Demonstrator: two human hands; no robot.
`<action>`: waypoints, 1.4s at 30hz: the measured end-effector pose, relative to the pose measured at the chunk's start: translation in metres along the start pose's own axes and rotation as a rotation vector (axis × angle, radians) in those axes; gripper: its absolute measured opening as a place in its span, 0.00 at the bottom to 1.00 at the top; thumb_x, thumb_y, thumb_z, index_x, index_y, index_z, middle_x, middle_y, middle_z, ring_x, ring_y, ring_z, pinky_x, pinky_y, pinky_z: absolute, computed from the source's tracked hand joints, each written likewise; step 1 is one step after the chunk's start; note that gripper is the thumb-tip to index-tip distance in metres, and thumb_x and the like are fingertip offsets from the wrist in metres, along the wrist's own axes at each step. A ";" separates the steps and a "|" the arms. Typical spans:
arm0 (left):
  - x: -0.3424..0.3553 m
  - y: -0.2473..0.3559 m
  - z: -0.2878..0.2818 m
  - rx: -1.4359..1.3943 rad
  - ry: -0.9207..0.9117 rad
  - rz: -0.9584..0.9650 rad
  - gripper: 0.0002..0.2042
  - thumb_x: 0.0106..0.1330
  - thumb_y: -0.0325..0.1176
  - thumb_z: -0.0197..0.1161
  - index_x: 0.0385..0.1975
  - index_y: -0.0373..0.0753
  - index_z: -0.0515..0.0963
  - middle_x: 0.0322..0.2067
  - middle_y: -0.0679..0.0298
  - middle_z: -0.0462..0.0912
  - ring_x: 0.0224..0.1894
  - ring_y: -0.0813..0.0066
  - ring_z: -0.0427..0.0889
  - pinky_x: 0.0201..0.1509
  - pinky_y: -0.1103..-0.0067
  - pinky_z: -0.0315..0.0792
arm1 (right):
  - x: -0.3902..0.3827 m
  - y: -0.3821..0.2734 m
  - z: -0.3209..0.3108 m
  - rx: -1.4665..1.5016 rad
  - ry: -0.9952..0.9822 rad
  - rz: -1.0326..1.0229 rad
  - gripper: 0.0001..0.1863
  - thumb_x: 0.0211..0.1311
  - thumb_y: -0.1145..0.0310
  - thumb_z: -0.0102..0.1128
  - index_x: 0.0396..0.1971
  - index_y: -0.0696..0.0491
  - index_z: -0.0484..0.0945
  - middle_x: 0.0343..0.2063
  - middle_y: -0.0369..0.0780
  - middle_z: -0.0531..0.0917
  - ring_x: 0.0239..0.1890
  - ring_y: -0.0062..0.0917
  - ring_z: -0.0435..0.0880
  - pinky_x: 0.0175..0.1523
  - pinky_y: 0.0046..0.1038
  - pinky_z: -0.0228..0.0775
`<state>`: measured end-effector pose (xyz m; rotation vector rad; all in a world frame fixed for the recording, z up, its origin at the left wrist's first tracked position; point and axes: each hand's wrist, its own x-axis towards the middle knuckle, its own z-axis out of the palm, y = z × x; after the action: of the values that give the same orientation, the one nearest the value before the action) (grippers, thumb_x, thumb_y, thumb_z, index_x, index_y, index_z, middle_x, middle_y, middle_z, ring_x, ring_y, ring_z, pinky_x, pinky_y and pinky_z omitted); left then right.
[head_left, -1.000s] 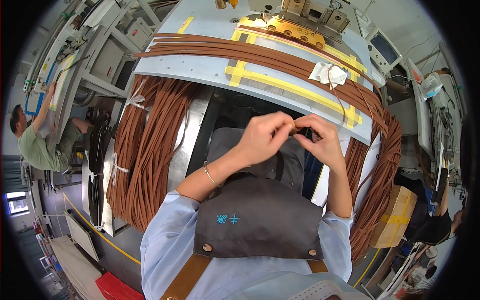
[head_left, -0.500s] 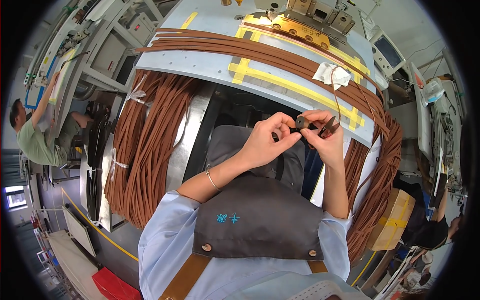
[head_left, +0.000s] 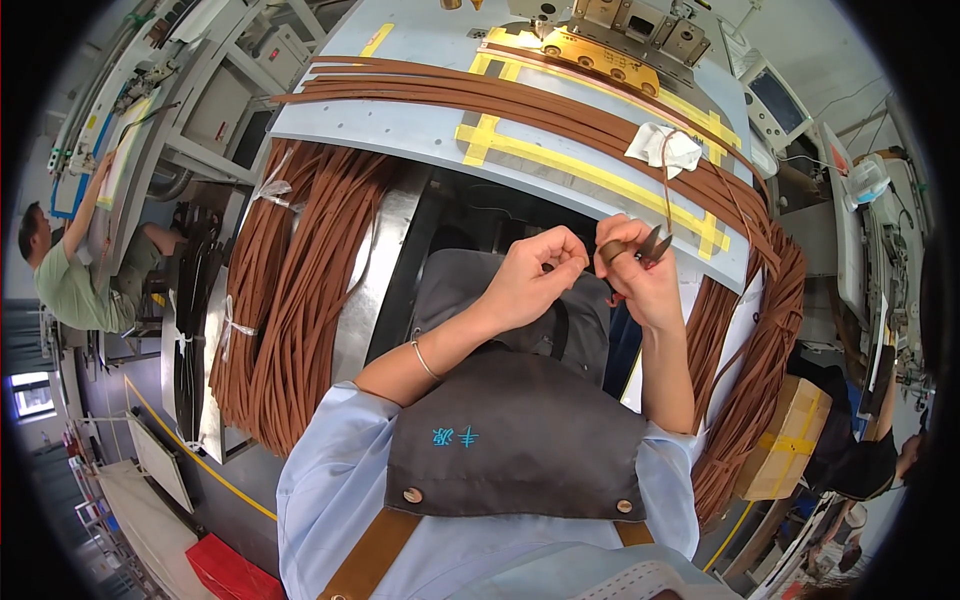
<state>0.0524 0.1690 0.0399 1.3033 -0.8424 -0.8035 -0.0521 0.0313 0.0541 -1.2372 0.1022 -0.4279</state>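
Note:
My left hand (head_left: 537, 283) is pinched closed above my lap; a small dark piece shows between its fingers, too hidden to name. Close beside it, my right hand (head_left: 643, 285) is curled round a pair of small scissors (head_left: 655, 246), dark blades pointing up and away, a bit of red handle below. The same hand's fingers also hold a small round brown bobbin (head_left: 614, 253), seen tilted. The two hands are slightly apart. Just past them runs the near edge of the pale machine table (head_left: 400, 135).
Long brown strips (head_left: 470, 95) lie across the table under a crumpled white cloth (head_left: 664, 149). A sewing machine (head_left: 640, 35) stands at the back. Brown strip bundles (head_left: 300, 290) hang at left and right. A cardboard box (head_left: 785, 440) sits right; a person (head_left: 80, 265) works far left.
My hands have come apart a little. The bobbin, earlier face-on between both hands' fingertips, is now turned and in my right hand, which has tipped upward with the scissors.

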 end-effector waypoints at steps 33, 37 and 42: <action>-0.007 0.007 -0.005 -0.741 -0.173 -0.053 0.22 0.67 0.44 0.40 0.55 0.35 0.57 0.52 0.50 0.67 0.55 0.65 0.68 0.53 0.71 0.66 | -0.011 -0.001 0.028 -1.097 -0.054 -0.566 0.18 0.39 0.76 0.69 0.36 0.53 0.80 0.14 0.35 0.65 0.15 0.23 0.69 0.20 0.23 0.62; -0.008 0.005 -0.005 -0.813 -0.171 -0.059 0.21 0.66 0.38 0.42 0.56 0.34 0.56 0.52 0.50 0.67 0.55 0.66 0.68 0.54 0.72 0.66 | -0.009 -0.004 0.031 -1.020 -0.050 -0.500 0.17 0.40 0.78 0.68 0.36 0.53 0.80 0.15 0.36 0.68 0.16 0.23 0.69 0.21 0.22 0.63; -0.008 0.008 -0.004 -0.762 -0.167 -0.127 0.21 0.64 0.26 0.43 0.57 0.33 0.55 0.53 0.49 0.66 0.55 0.65 0.67 0.56 0.73 0.65 | -0.013 -0.006 0.027 -0.894 -0.038 -0.266 0.18 0.41 0.82 0.66 0.37 0.55 0.79 0.20 0.37 0.75 0.19 0.19 0.73 0.24 0.20 0.65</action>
<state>0.0523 0.1786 0.0474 0.6193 -0.4960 -1.1983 -0.0577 0.0590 0.0664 -2.1526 0.0994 -0.6173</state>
